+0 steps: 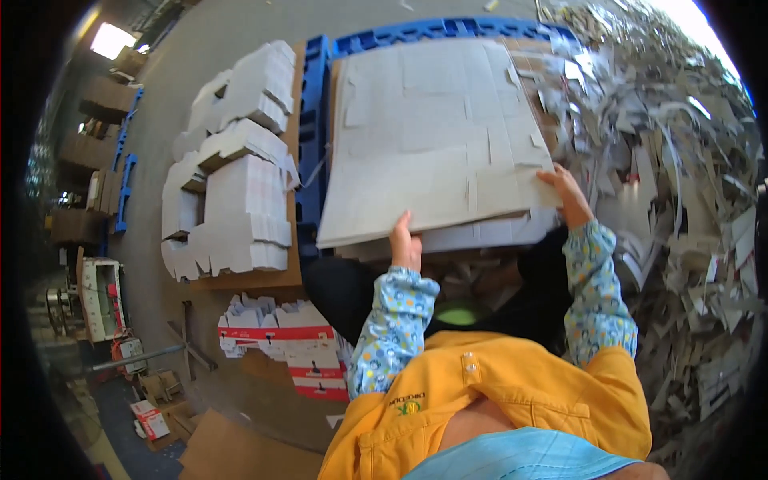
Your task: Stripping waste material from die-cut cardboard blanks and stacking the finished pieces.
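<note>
We see the cardboard sheet (432, 136) lying flat atop the stack on the blue pallet (314, 120), extending away from us. Left hand (406, 244) clamps its near edge; right hand (570, 196) clamps its right corner.

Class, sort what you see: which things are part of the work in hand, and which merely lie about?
In hand: left hand, right hand, grey cardboard sheet, blue pallet.
Lying about: white die-cut stacks, scrap heap, red-and-white cartons.
</note>
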A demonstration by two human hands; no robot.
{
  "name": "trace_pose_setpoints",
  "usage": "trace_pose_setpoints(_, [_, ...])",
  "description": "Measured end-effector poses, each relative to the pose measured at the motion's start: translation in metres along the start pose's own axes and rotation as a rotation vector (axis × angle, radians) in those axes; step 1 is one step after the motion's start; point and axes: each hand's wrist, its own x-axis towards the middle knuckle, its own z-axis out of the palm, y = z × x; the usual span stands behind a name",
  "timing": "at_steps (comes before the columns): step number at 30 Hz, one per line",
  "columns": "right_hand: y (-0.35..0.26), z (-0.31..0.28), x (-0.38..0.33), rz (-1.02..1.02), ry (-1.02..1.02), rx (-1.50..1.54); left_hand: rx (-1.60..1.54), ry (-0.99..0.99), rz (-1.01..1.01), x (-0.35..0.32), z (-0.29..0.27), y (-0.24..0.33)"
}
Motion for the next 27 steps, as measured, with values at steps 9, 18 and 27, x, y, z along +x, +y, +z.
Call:
trace_pose_setpoints(9, [0.037, -0.044, 0.026, 0.353, 0.015, 0.257, -0.058, 0.11, 0.3, -0.05, 0.094, 0.039])
trace_pose_setpoints(18, [-0.088, 0.051, 0.044, -1.072, -0.408, -0.555, -0.475, -0.038, -0.078, 0.025, -0.034, 0.007])
trace_pose_setpoints(27, [-0.189, 0.135, -0.064, -0.774, -0.559, -0.337, -0.531, -0.461, 0.199, -0.018, -0.019, 0.086])
